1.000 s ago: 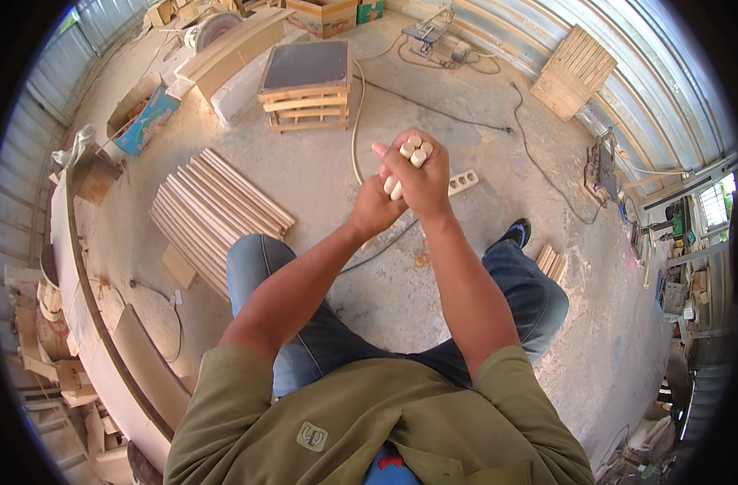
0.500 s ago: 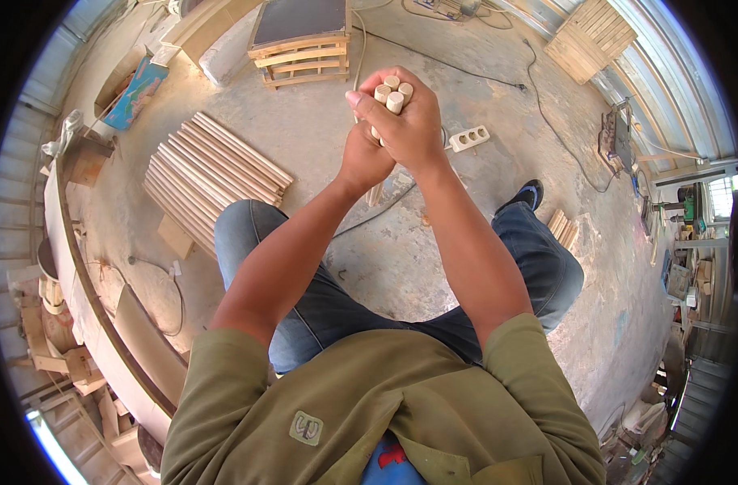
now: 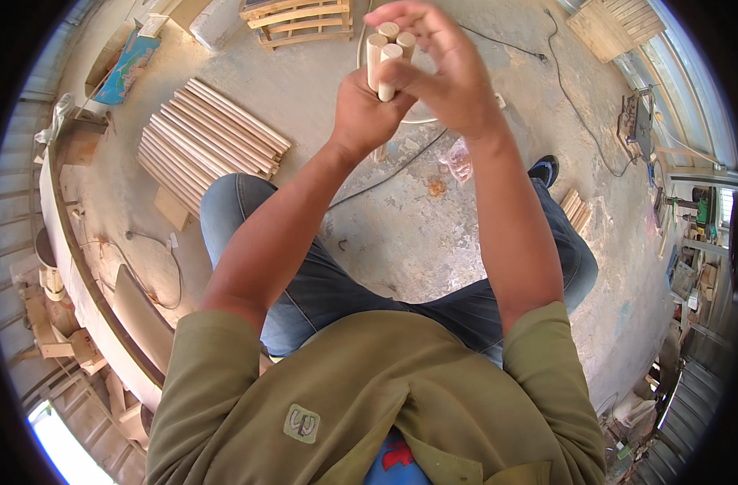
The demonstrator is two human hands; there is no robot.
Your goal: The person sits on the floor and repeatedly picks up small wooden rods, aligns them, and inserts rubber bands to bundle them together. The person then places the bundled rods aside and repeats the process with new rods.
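Observation:
A small bundle of round wooden dowels (image 3: 375, 63) stands upright in front of me, pale cut ends facing up. Around its lower part my left hand (image 3: 364, 115) is closed. My right hand (image 3: 456, 79) is beside the tops, slightly blurred, its fingers apart and curved over the far side. Its thumb crosses in front of the nearest dowel; whether it touches is hard to tell. Below my left hand, the lower ends of the dowels show only in part.
Many longer dowels (image 3: 211, 141) lie side by side on the concrete floor to my left. A clear reddish plastic bag (image 3: 459, 162) sits beyond my right knee, near short wooden sticks (image 3: 577, 210). A slatted wooden crate (image 3: 300, 23) stands far ahead; a black cable (image 3: 397, 170) crosses the floor.
My right hand has loosened from around the bundle and shifted right, fingers spreading. More of the dowels' length now shows above my left hand. Both hands sit higher in view.

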